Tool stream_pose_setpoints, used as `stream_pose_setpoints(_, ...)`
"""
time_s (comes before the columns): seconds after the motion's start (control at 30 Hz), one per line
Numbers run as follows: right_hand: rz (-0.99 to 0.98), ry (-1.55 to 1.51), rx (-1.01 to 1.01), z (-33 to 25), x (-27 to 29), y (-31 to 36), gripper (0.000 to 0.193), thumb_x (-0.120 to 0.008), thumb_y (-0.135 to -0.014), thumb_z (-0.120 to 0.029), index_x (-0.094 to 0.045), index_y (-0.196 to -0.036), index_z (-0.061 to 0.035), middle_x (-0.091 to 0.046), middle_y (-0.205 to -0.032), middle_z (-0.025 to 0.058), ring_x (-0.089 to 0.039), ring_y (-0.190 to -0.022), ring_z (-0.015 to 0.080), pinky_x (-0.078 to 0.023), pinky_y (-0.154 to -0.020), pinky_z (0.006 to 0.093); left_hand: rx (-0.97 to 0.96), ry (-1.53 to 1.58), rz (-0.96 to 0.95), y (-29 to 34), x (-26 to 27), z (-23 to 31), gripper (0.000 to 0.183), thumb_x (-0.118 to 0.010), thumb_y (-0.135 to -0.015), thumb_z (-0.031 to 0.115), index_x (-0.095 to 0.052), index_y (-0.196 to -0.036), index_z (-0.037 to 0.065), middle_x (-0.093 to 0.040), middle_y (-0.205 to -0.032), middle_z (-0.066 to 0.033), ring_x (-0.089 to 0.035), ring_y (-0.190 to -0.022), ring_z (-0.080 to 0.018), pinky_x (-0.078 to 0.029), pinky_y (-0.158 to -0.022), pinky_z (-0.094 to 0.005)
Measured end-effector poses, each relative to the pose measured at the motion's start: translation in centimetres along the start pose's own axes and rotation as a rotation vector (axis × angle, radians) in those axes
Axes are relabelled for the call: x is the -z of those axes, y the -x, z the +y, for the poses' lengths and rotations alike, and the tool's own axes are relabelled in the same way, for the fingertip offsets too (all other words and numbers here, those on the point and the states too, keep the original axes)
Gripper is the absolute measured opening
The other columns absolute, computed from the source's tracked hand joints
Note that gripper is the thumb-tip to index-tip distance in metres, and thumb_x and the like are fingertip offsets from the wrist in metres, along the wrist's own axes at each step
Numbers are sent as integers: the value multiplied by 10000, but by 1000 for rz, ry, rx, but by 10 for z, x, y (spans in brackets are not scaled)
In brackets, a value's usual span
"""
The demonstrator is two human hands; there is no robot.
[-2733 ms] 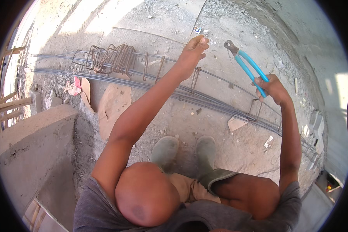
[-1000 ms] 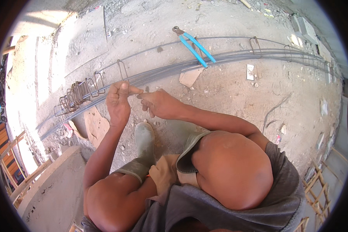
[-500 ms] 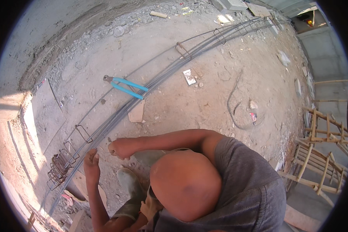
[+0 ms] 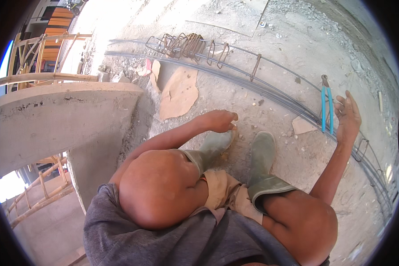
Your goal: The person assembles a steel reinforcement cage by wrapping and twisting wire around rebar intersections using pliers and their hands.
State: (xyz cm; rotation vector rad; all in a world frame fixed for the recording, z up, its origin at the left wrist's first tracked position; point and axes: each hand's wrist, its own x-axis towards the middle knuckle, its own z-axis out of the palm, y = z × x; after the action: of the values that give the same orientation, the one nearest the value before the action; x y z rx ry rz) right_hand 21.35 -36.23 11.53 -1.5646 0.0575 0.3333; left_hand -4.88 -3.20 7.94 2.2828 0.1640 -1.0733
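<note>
My left hand [image 4: 221, 121] is curled closed above the toe of a green rubber boot [image 4: 215, 148]. Whatever its fingers pinch, if anything, is too small to make out. Out to the right, my right hand [image 4: 348, 116] reaches forward with fingers stretched and apart. Just left of it lie end-cutting pliers [image 4: 324, 106] with long blue handles, resting across a bundle of long thin steel bars [image 4: 270, 92]. The pliers and the right hand look apart. Bent rusty stirrups [image 4: 191, 46] are bunched around bars at the far left end, with single ones spaced farther right.
A torn brown sheet [image 4: 179, 95] lies on the dusty ground beyond my left arm. At left rises a thick concrete ledge [image 4: 62, 111], with wooden pole framing [image 4: 48, 77] behind it. A flat tan piece [image 4: 302, 126] sits beside the bars. Rubble lines the right wall.
The view has swung round toward the left end of the bars. My hands, close together before, are now far apart; the right one has moved over beside the pliers.
</note>
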Motion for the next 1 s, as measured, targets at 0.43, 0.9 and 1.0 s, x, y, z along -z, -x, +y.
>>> stream_pose_setpoints(0.43,-321,527,-30,20,12,81,182,-636,-839,-168,-660,-880,8,-670,-840,163,-642,-717,259,-499,-676,359,-61,152,78,12,42,-13,405,-607,-948,216,-541,-1278,-9,-630,-1209,-173,-630,-1119,-281,-482,-952,-377)
stream_pose_setpoints(0.9,876,1118,-598,219,342,385,202,-708,-712,-211,-673,-820,-44,-692,-910,185,-669,-889,356,-518,-770,435,-218,-83,402,206,171,120,484,-520,-1012,294,-465,-1370,-26,-547,-1340,-187,-502,-1272,-306,-373,-1082,-416)
stream_pose_setpoints(1.0,635,1112,-647,224,354,411,255,-646,-788,-240,-661,-966,-57,-669,-1014,213,-639,-987,391,-511,-835,481,-194,-303,367,231,165,131,477,-536,-992,267,-476,-1340,-53,-545,-1327,-212,-523,-1235,-315,-376,-1067,-427)
